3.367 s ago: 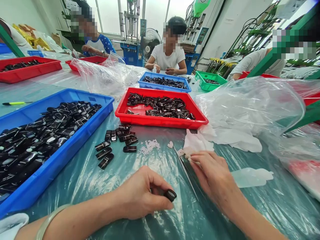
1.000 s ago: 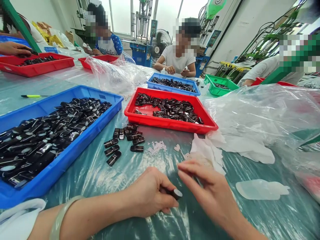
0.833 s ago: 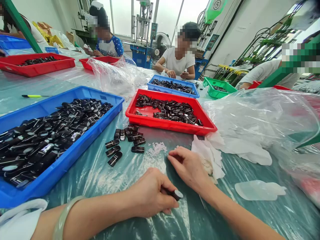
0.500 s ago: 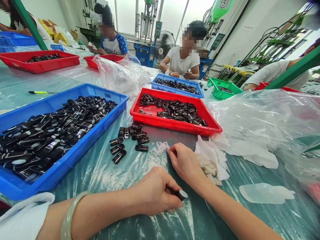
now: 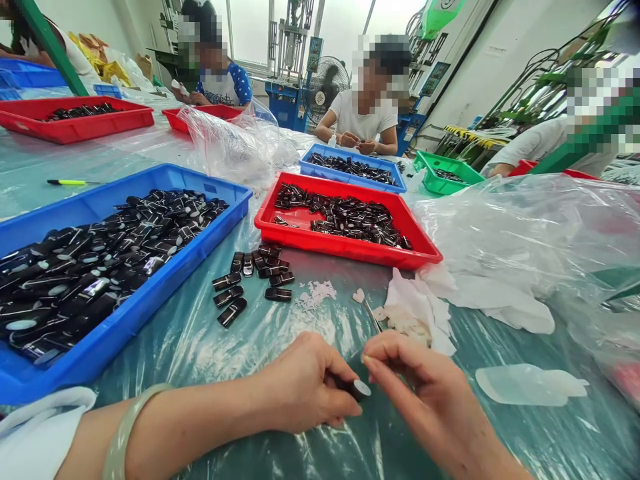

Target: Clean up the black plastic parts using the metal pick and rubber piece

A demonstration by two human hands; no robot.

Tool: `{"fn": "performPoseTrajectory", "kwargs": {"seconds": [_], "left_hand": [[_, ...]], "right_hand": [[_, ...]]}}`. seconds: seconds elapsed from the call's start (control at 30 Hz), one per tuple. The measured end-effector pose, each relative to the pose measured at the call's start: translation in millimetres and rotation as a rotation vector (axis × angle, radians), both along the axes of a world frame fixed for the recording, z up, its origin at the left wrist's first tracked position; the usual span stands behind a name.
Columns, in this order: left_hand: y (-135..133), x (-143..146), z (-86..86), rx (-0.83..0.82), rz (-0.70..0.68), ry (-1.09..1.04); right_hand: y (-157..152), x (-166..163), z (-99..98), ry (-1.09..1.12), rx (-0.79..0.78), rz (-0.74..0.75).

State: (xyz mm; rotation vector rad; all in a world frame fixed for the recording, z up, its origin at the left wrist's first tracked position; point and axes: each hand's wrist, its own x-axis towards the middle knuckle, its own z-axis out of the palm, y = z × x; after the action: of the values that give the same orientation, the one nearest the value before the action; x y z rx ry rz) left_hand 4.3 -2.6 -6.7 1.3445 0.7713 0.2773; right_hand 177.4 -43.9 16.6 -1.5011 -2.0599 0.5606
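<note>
My left hand (image 5: 300,383) rests on the plastic-covered table, closed on a small black part (image 5: 359,389) whose round grey end points right. My right hand (image 5: 425,393) is just to its right. Thumb and forefinger are pinched together, their tips almost touching the part's end, and I cannot make out what they pinch. Thin tweezers (image 5: 371,312) with a white heart-shaped bit at the tip lie on the table just beyond my right hand. Several loose black parts (image 5: 255,277) lie ahead of my left hand.
A blue tray (image 5: 150,293) full of black parts stands at the left, a red tray (image 5: 345,248) with more ahead. White scraps (image 5: 316,293), crumpled tissue (image 5: 415,310), a clear bag (image 5: 525,227) and a translucent piece (image 5: 530,385) lie nearby. Other people sit across the table.
My right hand reached forward to the white scraps, then drew back to the end of the black part. My left hand kept hold of the part in place.
</note>
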Motion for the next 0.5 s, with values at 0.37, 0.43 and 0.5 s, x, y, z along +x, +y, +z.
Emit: {"fn": "performPoseTrajectory", "kwargs": {"seconds": [0.37, 0.43, 0.5], "left_hand": [[-1.5, 0.3, 3.8, 0.039, -0.010, 0.031], [-1.5, 0.4, 4.0, 0.050, -0.016, 0.023], [-1.0, 0.3, 4.4, 0.071, -0.021, 0.021]], "right_hand": [[-17.0, -0.3, -1.5, 0.051, 0.089, 0.151], [-17.4, -1.8, 1.1, 0.042, 0.108, 0.149], [-18.6, -3.3, 3.9, 0.037, 0.134, 0.153]]}}
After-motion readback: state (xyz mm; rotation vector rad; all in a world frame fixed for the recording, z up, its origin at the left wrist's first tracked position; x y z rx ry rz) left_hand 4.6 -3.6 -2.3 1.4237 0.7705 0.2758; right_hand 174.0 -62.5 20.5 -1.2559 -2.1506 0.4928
